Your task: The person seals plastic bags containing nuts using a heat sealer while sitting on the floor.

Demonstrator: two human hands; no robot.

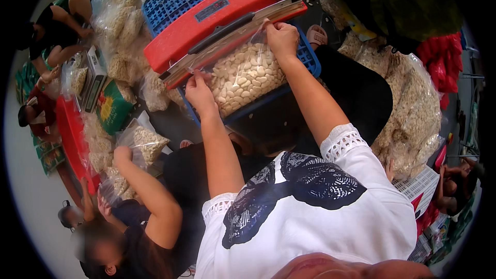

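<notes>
A clear plastic bag of large white beans (248,81) lies against the front of a red impulse heat sealer (182,40). My left hand (200,94) pinches one top corner of the bag, close to the left end of the sealing bar. At the opposite corner, my right hand (283,42) grips the plastic film between thumb and fingers. The film of the bag's mouth reaches to the sealer's jaw, below its dark handle (223,32). Whether the film's edge sits inside the jaw cannot be made out. Blue plastic crates (310,56) support the bag and sealer.
Filled clear bags (128,27) are heaped on the left, and a larger pile (410,112) lies on the right. Close by at left, a co-worker's hand (123,155) holds a bag of beans (149,143). A digital scale (93,81) and green printed bag (114,104) stand beyond.
</notes>
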